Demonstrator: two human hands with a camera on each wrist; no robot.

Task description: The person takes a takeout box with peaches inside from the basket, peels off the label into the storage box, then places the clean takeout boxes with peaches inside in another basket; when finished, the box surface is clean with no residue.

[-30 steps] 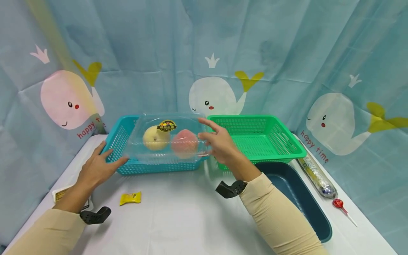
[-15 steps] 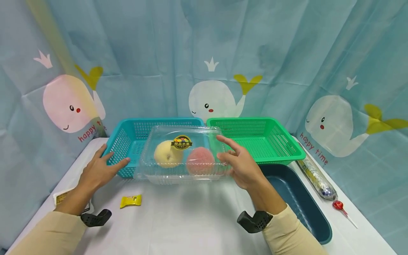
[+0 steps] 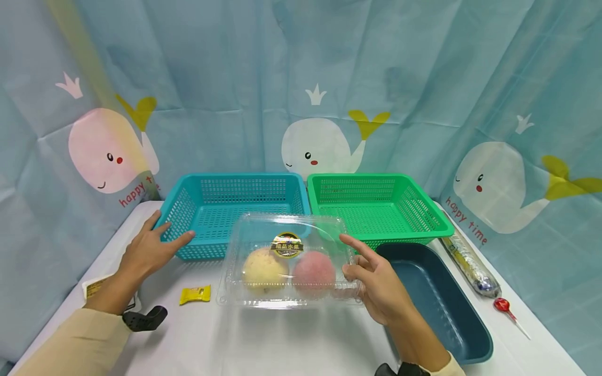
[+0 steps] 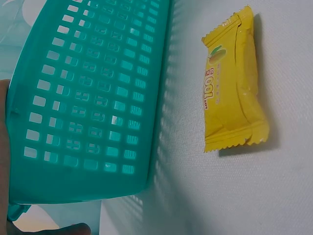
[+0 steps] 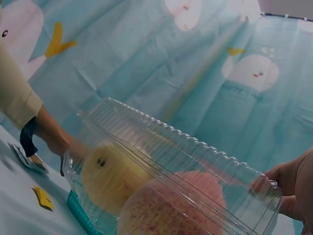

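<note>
My right hand (image 3: 378, 284) grips the right end of a clear plastic fruit box (image 3: 324, 224), thumb and fingers at its edge. Through the lid show a pale yellow round fruit (image 3: 265, 269) and a pink, speckled, peach-like fruit (image 3: 314, 274); a black and gold label (image 3: 287, 245) sits on top. The box hangs in front of the baskets, over the white table. At the left, my left hand (image 3: 148, 250) has its fingers spread at the corner of the blue basket (image 3: 207, 250), the thumb pointing right. Its fingers are mostly cut off in the left wrist view.
A yellow-wrapped candy (image 3: 195, 294) lies near the left hand. The green basket (image 3: 381, 214) stands beside the blue one. On the right are a dark blue tray (image 3: 437, 297), a long silvery packet (image 3: 472, 263) and a red lollipop (image 3: 502, 304). Behind hangs a whale-print curtain (image 3: 226, 130).
My right hand has carried the fruit box out from over the blue basket, toward me and to the right. The left hand has stayed at the basket's corner.
</note>
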